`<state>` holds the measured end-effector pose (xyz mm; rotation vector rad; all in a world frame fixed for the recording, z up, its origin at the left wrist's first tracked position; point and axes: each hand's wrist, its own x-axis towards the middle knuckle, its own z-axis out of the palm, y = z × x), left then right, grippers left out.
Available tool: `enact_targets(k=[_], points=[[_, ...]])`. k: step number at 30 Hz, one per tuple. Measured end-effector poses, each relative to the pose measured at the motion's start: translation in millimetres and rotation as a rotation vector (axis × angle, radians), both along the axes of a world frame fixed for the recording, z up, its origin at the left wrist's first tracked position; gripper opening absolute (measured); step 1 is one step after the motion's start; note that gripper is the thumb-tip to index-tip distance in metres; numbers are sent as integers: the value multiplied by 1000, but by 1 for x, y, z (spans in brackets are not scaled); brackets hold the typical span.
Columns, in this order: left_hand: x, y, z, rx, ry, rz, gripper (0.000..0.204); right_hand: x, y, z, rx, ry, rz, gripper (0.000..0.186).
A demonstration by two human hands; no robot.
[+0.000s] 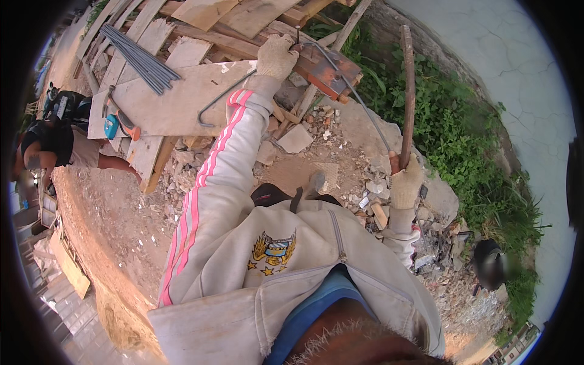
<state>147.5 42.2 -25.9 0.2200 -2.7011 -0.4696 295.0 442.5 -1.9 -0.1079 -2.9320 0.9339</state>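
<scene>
My left hand, in a pale work glove, is closed over a thin steel rod where it meets a rusty orange block fixed on a wooden plank. The rod ends in a hook at the plank's near edge. A second stretch of thin rod runs from the block down toward my right hand. That hand, also gloved, grips the lower end of a long rusty bar, which stands nearly upright. Both sleeves are grey-white with pink stripes.
A bundle of straight rods and a blue and orange tool lie on the planks at left. Another person crouches at the far left. Rubble covers the ground, grass and cracked concrete lie to the right.
</scene>
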Motion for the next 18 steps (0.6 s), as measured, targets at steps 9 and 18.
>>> enact_targets(k=[9, 18], points=[[-3, -3, -4, 12, 38, -40, 27, 2, -3, -3, 11, 81, 5, 29], [1, 3, 2, -27, 10, 25, 29, -1, -1, -12, 53, 111, 2, 30]])
